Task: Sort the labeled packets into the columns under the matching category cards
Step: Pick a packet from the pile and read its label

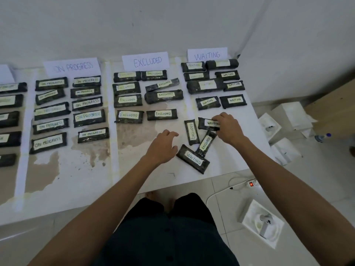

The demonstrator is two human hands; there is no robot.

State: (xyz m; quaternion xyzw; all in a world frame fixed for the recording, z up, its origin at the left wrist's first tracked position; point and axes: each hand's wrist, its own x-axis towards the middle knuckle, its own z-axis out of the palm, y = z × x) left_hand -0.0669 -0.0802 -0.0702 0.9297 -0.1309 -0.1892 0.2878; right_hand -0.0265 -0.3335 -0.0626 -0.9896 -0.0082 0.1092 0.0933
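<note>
Nearest the lens, dark shorts [169, 237] are seen between two bare forearms stretched out over the table [163, 176]. A WAITING packet [208, 123] is gripped at its right end by the right hand [228, 127], whose fingers are curled over it; whether it is lifted clear of the surface cannot be told. It sits at the top of a small unsorted heap near the table's front right. Just left of it an upright EXCLUDED packet [192, 132] is laid, below it a slanted EXCLUDED packet [206, 142], and lowest a second WAITING packet [193, 158], on which the slanted one rests. The left hand [163, 146] is held just left of the heap with fingers loosely curled and nothing in it. The step in hand is judged to be the pick of a WAITING item. A short carry away from the body is called for next, into the free space below the last filled row under the WAITING card [207, 54]. Two EXCLUDED packets are left for the column under the EXCLUDED card [147, 61]; the column under the ON PROGRESS card [73, 67] is well apart to the left
</note>
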